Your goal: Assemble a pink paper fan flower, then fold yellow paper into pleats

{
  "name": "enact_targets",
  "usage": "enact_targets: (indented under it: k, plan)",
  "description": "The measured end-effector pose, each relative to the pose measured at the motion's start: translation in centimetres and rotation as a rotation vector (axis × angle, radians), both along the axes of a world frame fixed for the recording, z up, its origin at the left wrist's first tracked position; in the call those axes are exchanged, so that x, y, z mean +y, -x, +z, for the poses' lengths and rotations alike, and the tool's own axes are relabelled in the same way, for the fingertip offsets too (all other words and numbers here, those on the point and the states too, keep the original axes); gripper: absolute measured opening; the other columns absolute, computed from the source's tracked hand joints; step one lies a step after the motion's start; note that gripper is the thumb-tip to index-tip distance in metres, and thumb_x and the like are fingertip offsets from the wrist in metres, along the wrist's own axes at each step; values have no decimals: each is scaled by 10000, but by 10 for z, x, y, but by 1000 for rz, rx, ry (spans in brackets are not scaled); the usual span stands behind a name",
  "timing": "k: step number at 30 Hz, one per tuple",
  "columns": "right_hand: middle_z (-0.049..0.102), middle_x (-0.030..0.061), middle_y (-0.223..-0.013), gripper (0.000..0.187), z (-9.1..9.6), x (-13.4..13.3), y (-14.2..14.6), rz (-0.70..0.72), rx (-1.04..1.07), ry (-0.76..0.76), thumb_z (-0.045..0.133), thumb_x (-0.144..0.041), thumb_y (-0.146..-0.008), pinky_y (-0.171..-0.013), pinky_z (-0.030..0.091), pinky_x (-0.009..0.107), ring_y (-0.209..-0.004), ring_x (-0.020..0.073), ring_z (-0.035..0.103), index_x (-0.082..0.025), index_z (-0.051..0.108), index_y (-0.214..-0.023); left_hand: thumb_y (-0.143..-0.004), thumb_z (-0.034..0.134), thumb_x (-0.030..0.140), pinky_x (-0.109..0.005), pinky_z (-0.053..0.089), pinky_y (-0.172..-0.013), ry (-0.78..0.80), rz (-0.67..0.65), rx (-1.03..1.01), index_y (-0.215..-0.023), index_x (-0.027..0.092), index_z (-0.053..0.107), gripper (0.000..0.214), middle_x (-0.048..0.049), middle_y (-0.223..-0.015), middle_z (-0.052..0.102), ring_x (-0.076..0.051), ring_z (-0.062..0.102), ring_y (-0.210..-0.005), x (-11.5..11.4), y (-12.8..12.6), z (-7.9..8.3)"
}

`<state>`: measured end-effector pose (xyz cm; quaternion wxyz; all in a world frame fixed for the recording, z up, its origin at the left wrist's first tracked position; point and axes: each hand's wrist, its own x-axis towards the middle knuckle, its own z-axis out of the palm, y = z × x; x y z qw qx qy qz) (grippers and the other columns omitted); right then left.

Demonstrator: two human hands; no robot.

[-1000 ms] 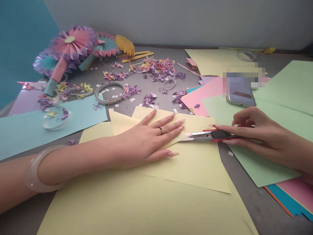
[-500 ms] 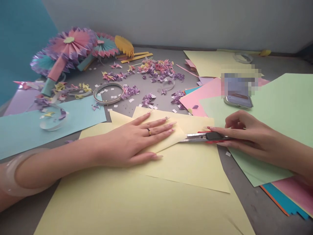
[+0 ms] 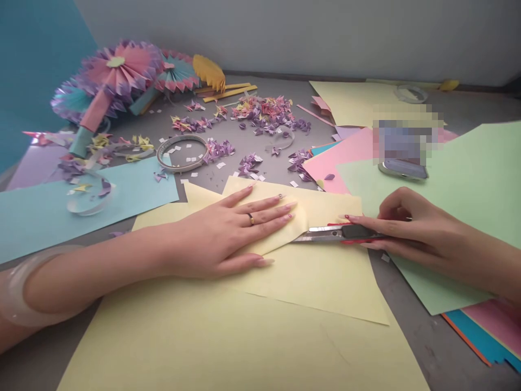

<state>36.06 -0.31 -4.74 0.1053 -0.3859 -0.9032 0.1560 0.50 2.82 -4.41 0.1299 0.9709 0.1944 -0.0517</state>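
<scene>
My left hand (image 3: 228, 233) lies flat with fingers stretched out, pressing on a folded flap of pale yellow paper (image 3: 325, 201). To the right, my right hand (image 3: 419, 225) grips a red and black utility knife (image 3: 358, 232) between thumb and fingers. The knife's metal front end points left, and its tip sits under the edge of the folded flap, so the tip is hidden. A larger pale yellow sheet (image 3: 252, 347) lies beneath, reaching down to the bottom of the view.
Behind my hands are small folded paper pieces (image 3: 264, 114) and a tape roll (image 3: 183, 155). Paper fan flowers (image 3: 122, 70) stand at back left. A blue sheet (image 3: 134, 187) lies left; green paper (image 3: 459, 190) and a phone (image 3: 405, 168) lie right.
The knife has slid slightly left and deeper under the folded paper, whose edge now bulges up a little. My left hand stays pressed on the flap. The view has shifted slightly.
</scene>
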Motion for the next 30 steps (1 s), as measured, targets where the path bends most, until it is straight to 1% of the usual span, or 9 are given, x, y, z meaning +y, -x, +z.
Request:
enact_targets:
  k: [5,9,12,17,21,24,26,30]
  plan:
    - [394,36,-854,528,-1,0,0,39,17,2,505,-287,-949,-536,468,291,-698,175,473,-474,419,-1436,-1021,257,476,-358,-151,-1196,-2,-1,-1,-1559,174,69,645,26,-1619,32,-142,2,-1504,0,0,-1]
    - [430,43,-849,507,-1,-1,-3,4,31,1,532,-330,-932,-536,470,306,-706,195,490,-491,455,-1407,-1019,264,482,-368,-143,-1199,14,3,-12,-1560,191,77,642,21,-1621,48,-150,15,-1504,-1,2,0]
    - [437,43,-872,498,1,-2,-1,-25,49,-17,532,-318,-933,-554,459,314,-710,191,480,-497,468,-1394,-1018,262,485,-387,-165,-1191,40,20,-9,-1561,203,72,641,20,-1621,52,-159,21,-1505,-1,0,1]
    - [422,37,-883,459,7,1,-1,-58,61,-37,549,-324,-935,-585,441,296,-739,168,461,-473,514,-1367,-1020,214,496,-452,-204,-1167,72,84,12,-1559,187,81,636,8,-1615,9,-185,1,-1505,-2,-13,2]
    - [432,37,-910,473,8,7,-10,-7,42,-49,557,-321,-929,-547,431,253,-743,150,465,-471,506,-1375,-1031,200,406,-498,-132,-1193,110,87,3,-1557,189,99,578,12,-1617,36,-203,-5,-1503,1,-22,2]
    - [418,33,-923,508,7,9,-15,36,17,-54,564,-296,-929,-555,446,229,-750,139,460,-453,477,-1404,-1034,200,377,-462,-71,-1215,107,79,7,-1558,210,114,556,30,-1619,34,-190,-6,-1502,5,-20,4]
    - [409,29,-925,511,6,8,-16,36,5,-40,569,-292,-927,-545,443,218,-734,130,450,-448,477,-1405,-1036,209,371,-423,-61,-1221,77,66,9,-1556,220,138,546,42,-1618,52,-173,10,-1502,6,-15,4]
    - [403,21,-911,448,5,3,-11,-39,25,20,540,-320,-945,-530,427,231,-700,124,439,-470,514,-1367,-1036,207,327,-390,-76,-1220,29,52,10,-1547,218,192,522,65,-1615,89,-145,23,-1501,6,-7,2]
